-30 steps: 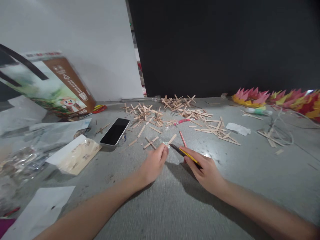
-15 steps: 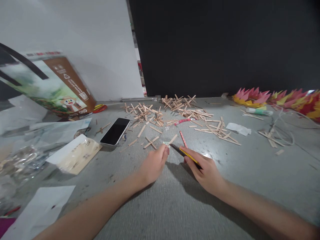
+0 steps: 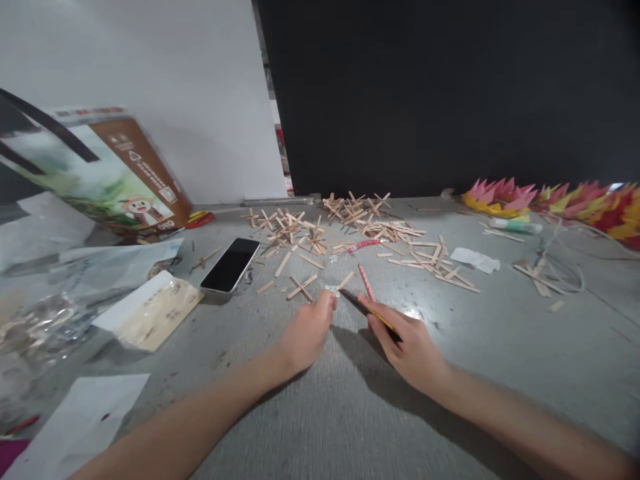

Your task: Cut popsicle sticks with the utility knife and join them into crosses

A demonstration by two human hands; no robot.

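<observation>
My left hand (image 3: 311,330) is closed near the middle of the grey table, its thumb and fingers pinching a flat wooden craft stick (image 3: 346,280). The near end of that stick is hidden by my fingers. A small pale green printed scrap (image 3: 332,289) shows just past my fingertips. In my right hand (image 3: 411,340) is a utility knife (image 3: 373,313), black with a yellow strip, its tip pointing at the stick beside my left thumb. A pink-and-white striped tube (image 3: 366,281) lies just beyond the knife. Left of the stick lie two crossed craft sticks (image 3: 302,287).
Heaps of craft sticks (image 3: 290,227) spread across the back, many joined in crosses. A phone (image 3: 231,265), a paper packet (image 3: 150,313) and a printed bag (image 3: 135,180) are on the left. Pink and yellow paper crowns (image 3: 500,199), a glue stick (image 3: 515,225) and a white cable (image 3: 580,277) lie right.
The knife has rolled slightly in my right hand, so less of its yellow strip shows. My left hand has stayed almost in place.
</observation>
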